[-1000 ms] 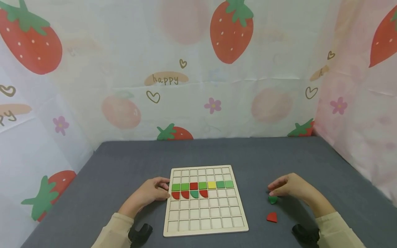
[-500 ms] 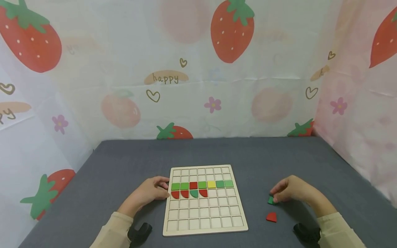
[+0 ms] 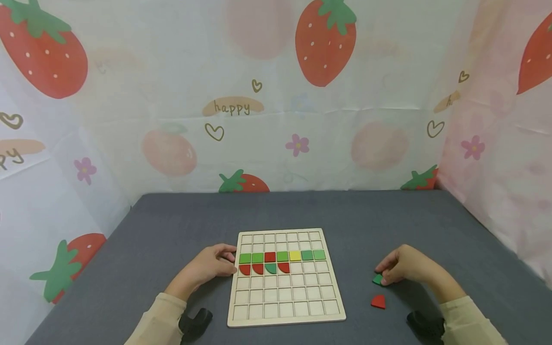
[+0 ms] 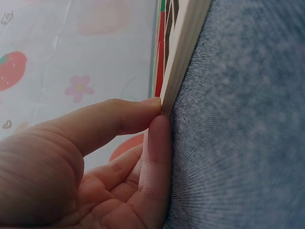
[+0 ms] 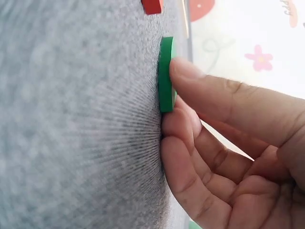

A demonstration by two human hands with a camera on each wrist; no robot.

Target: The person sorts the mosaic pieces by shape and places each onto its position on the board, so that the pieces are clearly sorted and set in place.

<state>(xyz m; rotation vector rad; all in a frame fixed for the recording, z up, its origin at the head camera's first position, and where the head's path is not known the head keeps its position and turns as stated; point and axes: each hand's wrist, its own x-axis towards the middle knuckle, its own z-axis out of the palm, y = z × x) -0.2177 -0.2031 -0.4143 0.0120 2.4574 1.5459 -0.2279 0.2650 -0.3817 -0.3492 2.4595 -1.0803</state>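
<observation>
A square wooden grid board lies on the table. One of its rows is filled with green, red and yellow square tiles. Under it come red quarter-circle tiles and a green quarter-circle tile. My left hand holds the board's left edge with thumb and fingers; in the left wrist view the thumb tip meets the rim. To the board's right, my right hand pinches a green tile, thumb on its face and a finger at its side. That tile sits flat, partly covered. Nearer me lies a loose red tile.
A dark grey cloth covers the table. Strawberry-printed curtains rise behind it and along both sides. Black wrist mounts sit by both sleeves.
My right hand has come down and slightly toward me onto the green tile, which has turned a little under the fingers. The left hand stays at the board.
</observation>
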